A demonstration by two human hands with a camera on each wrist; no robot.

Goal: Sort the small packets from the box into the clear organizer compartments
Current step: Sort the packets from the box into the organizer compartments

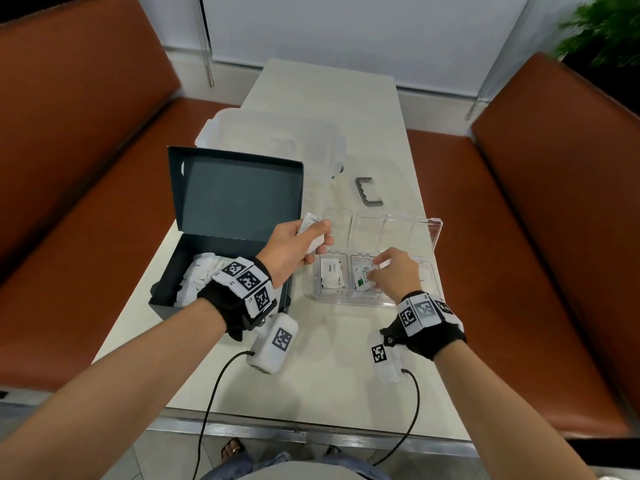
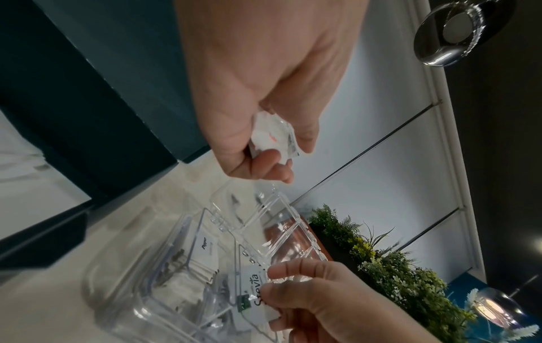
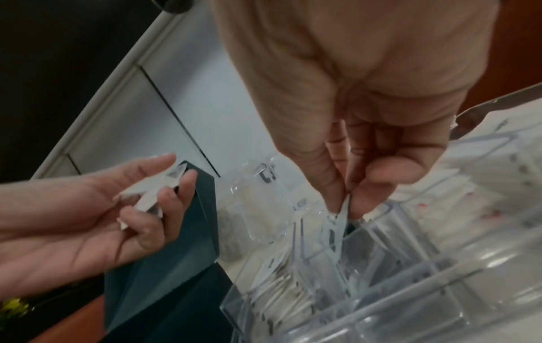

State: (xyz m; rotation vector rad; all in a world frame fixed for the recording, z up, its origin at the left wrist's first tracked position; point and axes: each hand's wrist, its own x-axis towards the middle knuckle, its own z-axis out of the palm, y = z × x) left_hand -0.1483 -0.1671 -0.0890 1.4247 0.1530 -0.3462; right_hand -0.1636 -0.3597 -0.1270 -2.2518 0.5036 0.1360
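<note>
R fingers (image 3: 346, 195) pinch Stevia packet (image 1: 364, 276); L hand (image 1: 298, 244) grips packets (image 1: 311, 230).

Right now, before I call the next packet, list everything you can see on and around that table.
Box: one, dark teal, lid up, left on the table.
Packets in box: a heap, white, count unclear.
Clear organizer: one, lid open, right of the box.
Pepper packets: a small stack, white, near-left compartment.
Stevia packet: one, white and green, next compartment over.
Clip: one, grey, beyond the organizer.
Clear container: one, behind the box.
Table: one, pale.
Benches: two, brown, either side.
Plant: green, far right.
Left hand: holds several white packets.
Right hand: pinches the Stevia packet.
</note>
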